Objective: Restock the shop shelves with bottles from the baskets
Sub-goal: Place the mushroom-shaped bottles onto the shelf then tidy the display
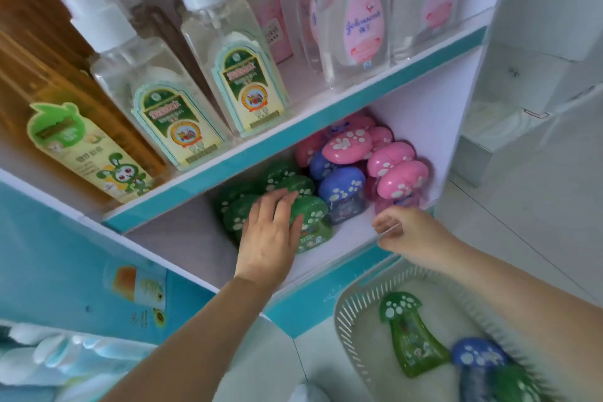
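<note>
On the lower shelf (202,251) stand mushroom-shaped bottles in groups: green ones (287,186) at the left, blue ones (341,188) in the middle, pink ones (401,173) at the right. My left hand (270,235) lies with straight fingers on the front green bottle (315,225), touching its spotted cap. My right hand (403,232) hovers at the shelf's front edge, fingers loosely curled, holding nothing. At the lower right a grey slotted basket (350,320) holds a green mushroom bottle (408,339) and a blue one (478,359), lying flat.
The upper shelf (293,134) carries an amber bottle with a green label (75,140), two clear pump bottles (228,52) and clear bottles with pink labels (362,16). The lower shelf's left part is bare. White tiled floor (522,206) spreads to the right.
</note>
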